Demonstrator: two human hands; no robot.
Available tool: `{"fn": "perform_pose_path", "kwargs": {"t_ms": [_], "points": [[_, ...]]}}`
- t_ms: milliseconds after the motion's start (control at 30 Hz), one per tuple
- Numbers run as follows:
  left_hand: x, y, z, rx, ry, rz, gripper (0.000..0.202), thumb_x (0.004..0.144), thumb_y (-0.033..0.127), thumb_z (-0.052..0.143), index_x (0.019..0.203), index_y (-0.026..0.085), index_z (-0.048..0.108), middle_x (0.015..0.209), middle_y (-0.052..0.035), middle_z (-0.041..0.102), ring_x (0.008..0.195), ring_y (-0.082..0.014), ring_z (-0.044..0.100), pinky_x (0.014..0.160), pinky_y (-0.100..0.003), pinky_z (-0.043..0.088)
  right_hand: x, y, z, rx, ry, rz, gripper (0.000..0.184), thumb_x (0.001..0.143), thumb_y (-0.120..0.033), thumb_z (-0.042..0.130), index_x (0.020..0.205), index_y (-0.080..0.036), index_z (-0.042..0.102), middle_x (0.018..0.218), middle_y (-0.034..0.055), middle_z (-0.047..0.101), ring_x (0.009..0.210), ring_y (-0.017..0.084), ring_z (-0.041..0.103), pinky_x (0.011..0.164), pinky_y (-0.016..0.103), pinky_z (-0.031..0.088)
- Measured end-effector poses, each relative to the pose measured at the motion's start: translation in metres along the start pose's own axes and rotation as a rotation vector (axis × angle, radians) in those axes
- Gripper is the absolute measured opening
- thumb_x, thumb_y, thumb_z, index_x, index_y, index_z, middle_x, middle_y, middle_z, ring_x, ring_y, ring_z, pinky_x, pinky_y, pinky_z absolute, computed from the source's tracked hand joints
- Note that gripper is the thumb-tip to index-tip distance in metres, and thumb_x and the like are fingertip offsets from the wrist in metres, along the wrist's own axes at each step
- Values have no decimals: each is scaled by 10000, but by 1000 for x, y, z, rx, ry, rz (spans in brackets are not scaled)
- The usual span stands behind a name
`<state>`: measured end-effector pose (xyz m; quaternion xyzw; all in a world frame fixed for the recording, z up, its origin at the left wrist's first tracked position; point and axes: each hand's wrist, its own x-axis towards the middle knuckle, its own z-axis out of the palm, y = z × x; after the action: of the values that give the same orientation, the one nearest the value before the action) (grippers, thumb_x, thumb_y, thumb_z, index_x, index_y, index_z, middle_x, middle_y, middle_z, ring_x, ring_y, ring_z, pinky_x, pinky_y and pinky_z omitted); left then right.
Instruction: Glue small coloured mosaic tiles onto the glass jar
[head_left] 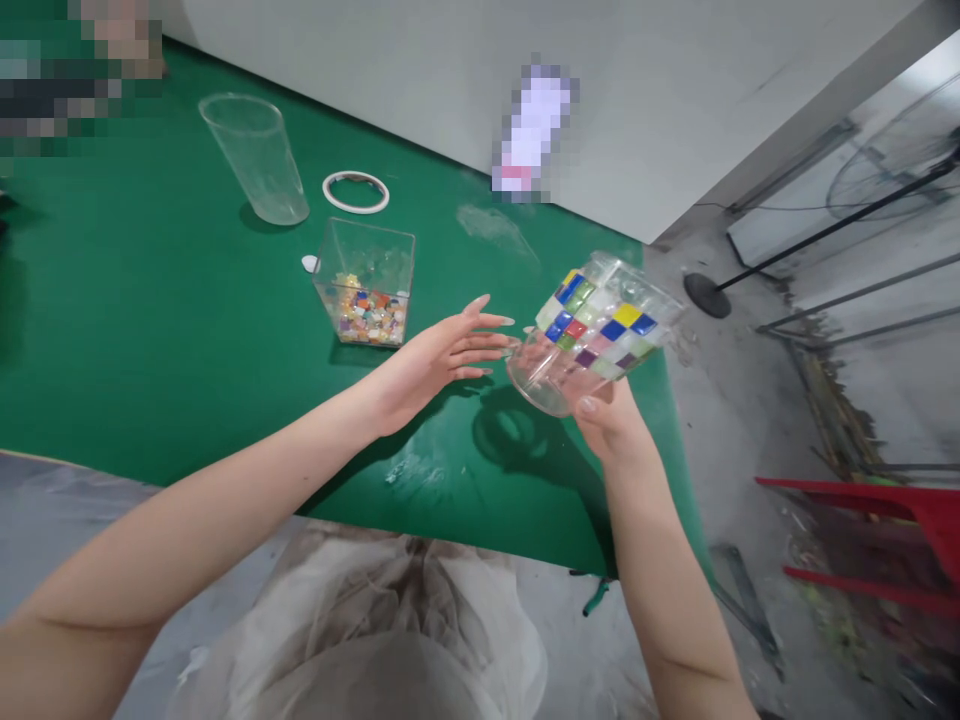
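In the head view, my right hand (pixel 611 415) is wrapped round the lower part of a clear cylindrical cup (pixel 544 380), holding it tilted above the table. Coloured square mosaic tiles (pixel 592 325) in blue, yellow, red, green, white and purple cover part of its side; the base end is bare. My left hand (pixel 461 345) hovers just left of the cup with its fingers stretched and apart. No tile can be made out in it. A clear square-sided container (pixel 367 262) with many small coloured pieces (pixel 375 318) stands left of that hand.
On the green table (pixel 187 380) are a clear slanted-rim cylinder (pixel 259 165), a white-edged ring (pixel 356 192) and a small white piece (pixel 310 264). A grey panel (pixel 420 80) rises behind, with a blurred phone-like object (pixel 534 130) against it. A red stool (pixel 862 500) stands right.
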<state>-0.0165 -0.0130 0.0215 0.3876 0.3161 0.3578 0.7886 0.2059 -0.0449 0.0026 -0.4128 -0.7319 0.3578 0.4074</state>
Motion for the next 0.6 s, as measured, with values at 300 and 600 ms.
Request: {"fn": "perform_pose_path", "kwargs": {"t_ms": [300,600], "points": [[-2,-6,-3,59,-205,166,639,816,360,654,1408,339,415,1469,-28,439,1388,-284,332,1143,-439,236,0,-27,8,538,2,328,637,603,-558,782,1160,-294,621,1218,52,664,1175,316,591,1044,518,436],[-7,-5,4,-3,-240,118,913,760,284,728,1493,370,191,1520,-38,360,1391,-294,327,1128,-444,296,2,-32,15,597,-77,375,441,658,-477,780,1048,-295,686,1104,29,717,1191,297,584,1040,499,440]]}}
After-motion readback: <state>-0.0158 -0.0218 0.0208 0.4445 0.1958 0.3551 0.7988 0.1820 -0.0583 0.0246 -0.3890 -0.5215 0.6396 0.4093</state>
